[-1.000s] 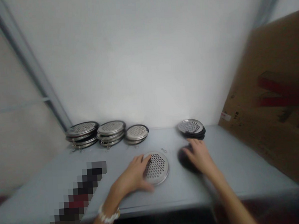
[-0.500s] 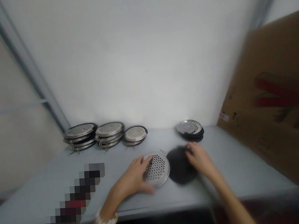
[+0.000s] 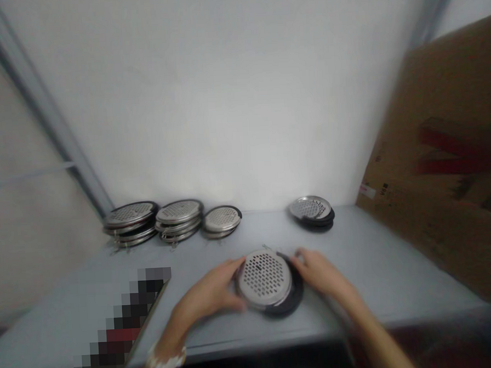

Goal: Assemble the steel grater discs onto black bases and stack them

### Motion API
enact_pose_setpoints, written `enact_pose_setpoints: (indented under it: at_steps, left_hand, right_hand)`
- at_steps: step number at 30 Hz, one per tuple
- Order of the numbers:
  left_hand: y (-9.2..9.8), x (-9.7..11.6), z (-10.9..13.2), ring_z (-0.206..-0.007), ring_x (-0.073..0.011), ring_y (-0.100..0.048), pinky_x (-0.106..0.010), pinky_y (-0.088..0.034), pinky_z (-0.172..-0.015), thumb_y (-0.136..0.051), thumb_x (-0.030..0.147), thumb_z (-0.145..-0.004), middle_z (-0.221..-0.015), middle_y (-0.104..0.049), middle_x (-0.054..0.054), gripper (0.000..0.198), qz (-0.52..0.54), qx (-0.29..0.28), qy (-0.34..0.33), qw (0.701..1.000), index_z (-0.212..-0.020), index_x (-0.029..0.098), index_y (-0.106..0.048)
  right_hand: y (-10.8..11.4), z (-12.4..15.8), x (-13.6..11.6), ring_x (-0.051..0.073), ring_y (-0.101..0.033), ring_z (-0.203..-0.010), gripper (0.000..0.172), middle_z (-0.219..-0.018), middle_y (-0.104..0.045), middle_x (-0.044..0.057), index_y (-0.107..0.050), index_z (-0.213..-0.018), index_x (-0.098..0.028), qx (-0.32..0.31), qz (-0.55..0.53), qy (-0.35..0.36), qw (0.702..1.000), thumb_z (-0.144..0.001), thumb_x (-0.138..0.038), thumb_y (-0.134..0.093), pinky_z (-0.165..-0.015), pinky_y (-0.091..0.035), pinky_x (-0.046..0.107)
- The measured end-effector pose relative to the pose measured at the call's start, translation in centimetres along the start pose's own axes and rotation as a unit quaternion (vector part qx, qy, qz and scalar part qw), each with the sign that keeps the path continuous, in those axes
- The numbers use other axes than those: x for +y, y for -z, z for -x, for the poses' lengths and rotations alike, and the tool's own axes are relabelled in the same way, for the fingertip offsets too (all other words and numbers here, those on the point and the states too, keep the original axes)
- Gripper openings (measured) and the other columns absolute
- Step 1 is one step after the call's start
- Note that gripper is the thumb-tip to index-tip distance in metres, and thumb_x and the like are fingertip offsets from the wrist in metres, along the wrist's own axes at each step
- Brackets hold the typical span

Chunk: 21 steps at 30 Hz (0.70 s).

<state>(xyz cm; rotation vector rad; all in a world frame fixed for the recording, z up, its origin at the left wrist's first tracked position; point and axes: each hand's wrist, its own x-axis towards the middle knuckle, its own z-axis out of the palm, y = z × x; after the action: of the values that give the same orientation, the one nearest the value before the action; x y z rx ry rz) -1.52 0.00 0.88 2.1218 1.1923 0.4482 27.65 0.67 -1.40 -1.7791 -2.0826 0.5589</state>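
A round perforated metal disc (image 3: 263, 277) lies over a black disc (image 3: 295, 301), whose dark edge shows along the right and bottom. My left hand (image 3: 213, 289) grips the metal disc by its left edge, fingers at the far side and thumb at the near side. My right hand (image 3: 318, 268) has its fingers bent against the upper right rim of the black disc. A small wire loop pokes out behind the metal disc.
Stacks of similar discs stand along the wall: a left stack (image 3: 132, 223), a second stack (image 3: 180, 220), a low stack (image 3: 223, 221) and a right stack (image 3: 312, 213). A large cardboard box (image 3: 447, 195) stands at the right of the grey table (image 3: 381, 265). A pixelated patch covers the front left.
The black disc has moved left from beside the metal disc to partly beneath it. My right hand has moved left and slightly down with it. My left hand stays at the metal disc.
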Motion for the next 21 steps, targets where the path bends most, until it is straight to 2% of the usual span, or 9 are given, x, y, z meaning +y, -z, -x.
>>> enact_pose_setpoints:
  at_steps: [2, 4, 7, 10, 13, 16, 18, 21]
  left_hand:
    - [0.0, 0.2, -0.1, -0.107, -0.0307, -0.064, -0.039, -0.048, -0.097, -0.087, 0.03, -0.064, -0.118, -0.072, -0.006, 0.076, 0.028, -0.009, 0.001, 1.0, -0.135, 0.021, -0.062]
    - [-0.4, 0.5, -0.4, -0.099, -0.0287, -0.066, -0.036, -0.05, -0.09, -0.086, 0.03, -0.064, -0.105, -0.075, -0.003, 0.064, 0.039, -0.011, -0.002, 0.999, -0.124, 0.02, -0.067]
    - [-1.2, 0.9, -0.7, -0.102, -0.0299, -0.065, -0.036, -0.048, -0.092, -0.088, 0.032, -0.06, -0.106, -0.074, -0.003, 0.059, 0.008, 0.019, 0.009, 1.0, -0.114, 0.019, -0.069]
    - [-1.5, 0.8, -0.8, -0.106, -0.032, -0.065, -0.037, -0.048, -0.093, -0.089, 0.036, -0.058, -0.113, -0.073, -0.005, 0.063, -0.019, 0.026, 0.025, 0.999, -0.114, 0.02, -0.068]
    - [-1.6, 0.4, -0.7, -0.115, -0.0339, -0.061, -0.039, -0.045, -0.1, -0.09, 0.036, -0.056, -0.126, -0.068, -0.008, 0.083, -0.032, 0.008, 0.006, 0.999, -0.132, 0.022, -0.06]
    - [-1.8, -0.1, -0.1, -0.121, -0.0363, -0.058, -0.043, -0.042, -0.107, -0.092, 0.033, -0.052, -0.133, -0.063, -0.011, 0.117, -0.066, 0.005, 0.028, 0.997, -0.155, 0.028, -0.037]
    - [-1.9, -0.1, 0.3, -0.12, -0.0383, -0.057, -0.046, -0.042, -0.107, -0.094, 0.034, -0.048, -0.131, -0.062, -0.013, 0.132, -0.09, -0.001, 0.056, 0.994, -0.16, 0.028, -0.024]
    - [-1.9, 0.3, 0.8, -0.124, -0.0397, -0.056, -0.047, -0.041, -0.109, -0.096, 0.039, -0.045, -0.135, -0.06, -0.016, 0.144, -0.096, -0.029, 0.053, 0.994, -0.163, 0.026, -0.015]
  right_hand:
    - [-0.1, 0.2, -0.1, 0.027, -0.07, -0.094, 0.035, -0.098, -0.076, 0.016, -0.067, -0.104, -0.016, -0.018, -0.008, 0.005, 1.0, -0.103, -0.041, -0.043, -0.078, -0.044, 0.033]
    - [-0.7, 0.3, -0.7, 0.027, -0.07, -0.094, 0.034, -0.099, -0.075, 0.016, -0.066, -0.104, -0.016, -0.024, -0.007, 0.005, 1.0, -0.103, -0.041, -0.043, -0.078, -0.044, 0.033]
    - [-1.6, 0.1, -1.6, 0.028, -0.071, -0.094, 0.035, -0.1, -0.075, 0.019, -0.065, -0.104, -0.015, -0.019, 0.009, -0.011, 1.0, -0.103, -0.038, -0.04, -0.078, -0.045, 0.034]
    - [-1.8, 0.0, -1.9, 0.028, -0.07, -0.094, 0.034, -0.101, -0.075, 0.02, -0.066, -0.103, -0.014, -0.014, -0.001, -0.014, 1.0, -0.103, -0.036, -0.04, -0.079, -0.046, 0.034]
    - [-1.2, 0.0, -1.8, 0.021, -0.068, -0.068, 0.033, -0.083, -0.073, 0.012, -0.065, -0.107, -0.014, -0.04, -0.096, -0.017, 0.994, -0.101, -0.036, -0.041, -0.065, -0.047, 0.03]
    - [-0.4, 0.2, -1.9, 0.014, -0.052, -0.042, 0.035, -0.054, -0.058, -0.003, -0.059, -0.119, -0.015, -0.078, -0.246, -0.034, 0.966, -0.1, -0.036, -0.039, -0.046, -0.039, 0.025]
    - [0.1, 0.3, -2.2, 0.013, -0.046, -0.037, 0.035, -0.048, -0.05, -0.007, -0.058, -0.118, -0.016, -0.082, -0.318, -0.035, 0.944, -0.098, -0.038, -0.04, -0.041, -0.033, 0.023]
    - [0.5, 0.6, -2.9, 0.013, -0.047, -0.041, 0.035, -0.052, -0.052, -0.006, -0.06, -0.109, -0.016, -0.07, -0.38, -0.017, 0.922, -0.095, -0.045, -0.046, -0.041, -0.034, 0.023]
